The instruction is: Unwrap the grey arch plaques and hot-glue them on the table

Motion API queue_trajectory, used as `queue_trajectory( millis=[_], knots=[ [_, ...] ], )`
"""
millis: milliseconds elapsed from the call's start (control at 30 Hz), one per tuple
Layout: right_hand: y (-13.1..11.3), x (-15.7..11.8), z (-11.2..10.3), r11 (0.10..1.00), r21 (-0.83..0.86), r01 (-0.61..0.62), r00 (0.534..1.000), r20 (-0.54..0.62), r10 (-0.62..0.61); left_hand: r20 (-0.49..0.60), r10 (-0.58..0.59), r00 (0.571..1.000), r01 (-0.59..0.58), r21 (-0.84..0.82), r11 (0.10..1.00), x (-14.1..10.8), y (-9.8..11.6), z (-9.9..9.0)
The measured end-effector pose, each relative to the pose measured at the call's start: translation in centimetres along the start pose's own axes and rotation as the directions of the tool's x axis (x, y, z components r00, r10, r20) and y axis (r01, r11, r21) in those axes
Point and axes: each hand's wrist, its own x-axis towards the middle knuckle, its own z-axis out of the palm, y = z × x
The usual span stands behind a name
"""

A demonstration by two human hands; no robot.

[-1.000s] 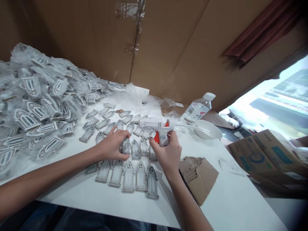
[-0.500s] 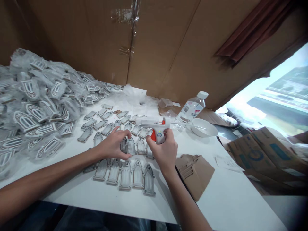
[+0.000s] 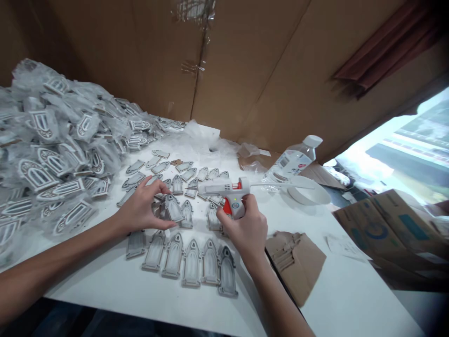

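My right hand (image 3: 243, 229) is wrapped round the grip of a white hot glue gun (image 3: 220, 188) with a red trigger. The nozzle points left above the table, and a clear glue stick (image 3: 277, 184) sticks out of its back. Thumb and fingers of my left hand (image 3: 145, 206) pinch a small grey-white arched window piece (image 3: 173, 208) by its ends, tilted and left of the nozzle. Below my hands lies a row of similar arched pieces (image 3: 192, 264). More of them (image 3: 177, 185) are spread behind, partly hidden by my hands and the gun.
A heap of plastic-wrapped arched pieces (image 3: 56, 140) fills the table's left. To the right stand a clear bottle (image 3: 296, 157) and a white bowl (image 3: 317, 194). A torn cardboard piece (image 3: 303, 271) lies by my right forearm. A cardboard wall (image 3: 252, 61) rises behind; boxes (image 3: 389, 234) stand beyond the right edge.
My left hand has moved left and lifted an arched piece out from among the others. The glue gun stays in my right hand, at nearly the same place; the view has shifted slightly.
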Motion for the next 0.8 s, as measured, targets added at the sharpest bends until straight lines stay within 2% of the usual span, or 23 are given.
queue_trajectory(
  millis=[133,300,567,800],
  knots=[
    [-0.1,-0.6,0.7,0.992,-0.082,0.099,0.994,0.046,-0.095,-0.046,0.029,0.999,-0.030,-0.013,0.999,-0.3,-0.4,0.2],
    [-0.1,-0.9,1.4,0.976,-0.118,0.184,0.979,0.106,-0.172,-0.049,-0.015,0.999,0.015,-0.014,1.000,-0.6,-0.8,0.3],
    [-0.3,-1.2,1.8,0.972,-0.091,0.219,0.967,0.151,-0.204,-0.030,-0.048,0.998,0.047,-0.036,0.998,-1.0,-0.1,0.3],
    [-0.2,-1.2,1.8,0.974,-0.088,0.208,0.966,0.177,-0.190,-0.055,-0.079,0.995,0.077,-0.048,0.996,-1.3,0.4,0.5]
  ],
)
